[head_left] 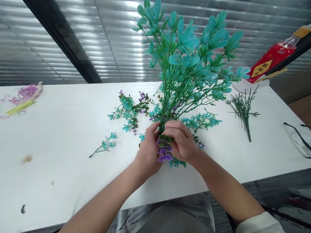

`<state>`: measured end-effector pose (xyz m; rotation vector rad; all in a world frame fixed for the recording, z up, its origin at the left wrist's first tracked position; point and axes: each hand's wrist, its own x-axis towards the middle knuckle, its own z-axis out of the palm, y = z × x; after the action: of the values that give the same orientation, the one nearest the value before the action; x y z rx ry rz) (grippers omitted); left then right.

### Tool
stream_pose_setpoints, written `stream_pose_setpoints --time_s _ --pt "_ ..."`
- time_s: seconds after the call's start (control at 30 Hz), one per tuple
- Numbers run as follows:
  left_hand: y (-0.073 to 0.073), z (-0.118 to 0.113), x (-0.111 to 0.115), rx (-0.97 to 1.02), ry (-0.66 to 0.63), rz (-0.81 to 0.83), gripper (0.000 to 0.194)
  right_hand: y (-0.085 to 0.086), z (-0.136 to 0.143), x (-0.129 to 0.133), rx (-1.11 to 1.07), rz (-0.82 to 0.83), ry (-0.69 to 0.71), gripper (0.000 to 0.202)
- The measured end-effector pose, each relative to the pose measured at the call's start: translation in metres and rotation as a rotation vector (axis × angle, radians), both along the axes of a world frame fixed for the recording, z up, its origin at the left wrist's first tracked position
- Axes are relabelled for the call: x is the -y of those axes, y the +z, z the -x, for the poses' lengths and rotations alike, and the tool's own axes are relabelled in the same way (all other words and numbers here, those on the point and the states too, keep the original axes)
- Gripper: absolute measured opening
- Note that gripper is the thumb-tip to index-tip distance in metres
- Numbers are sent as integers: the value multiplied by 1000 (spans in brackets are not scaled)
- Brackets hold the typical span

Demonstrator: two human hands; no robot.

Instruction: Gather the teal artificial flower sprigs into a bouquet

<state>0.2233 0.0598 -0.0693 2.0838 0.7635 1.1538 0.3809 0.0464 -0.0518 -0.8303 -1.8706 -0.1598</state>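
Above the table's front half I hold up a large bunch of artificial teal flowers (191,54), its green stems gathered low down. My left hand (149,150) is closed around the bottom of those stems. Pressed in from the other side, my right hand (182,139) has its fingers curled at a purple flower sprig (164,153) with dark green leaves, which hangs down between the two hands. Behind and below them lie loose teal and purple sprigs (131,111). A single teal sprig (104,146) rests to the left. My fingers hide the stem ends.
On the right are a bare green stem bunch (245,112), black-framed glasses (306,142) and a red-labelled bottle (273,58) by a white round lid (248,86). Pink netting (26,94) lies far left. Window blinds (124,34) rise behind the white table (77,184).
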Motion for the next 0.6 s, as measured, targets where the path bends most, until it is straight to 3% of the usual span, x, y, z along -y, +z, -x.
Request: stream_pose_setpoints --time_s 0.13,0.3,0.47,0.6 --pt "-6 0 -3 103 -123 -43 76 0 -1 1 18 1 2 23" --pt "3 1 -5 40 -89 -195 68 -2 -3 -1 21 -47 46 25" --pt "20 3 -4 -28 -110 -184 65 -3 -5 -3 15 -109 89 25" --pt "17 3 -3 0 -99 -161 61 -2 -7 -3 40 -124 88 26"
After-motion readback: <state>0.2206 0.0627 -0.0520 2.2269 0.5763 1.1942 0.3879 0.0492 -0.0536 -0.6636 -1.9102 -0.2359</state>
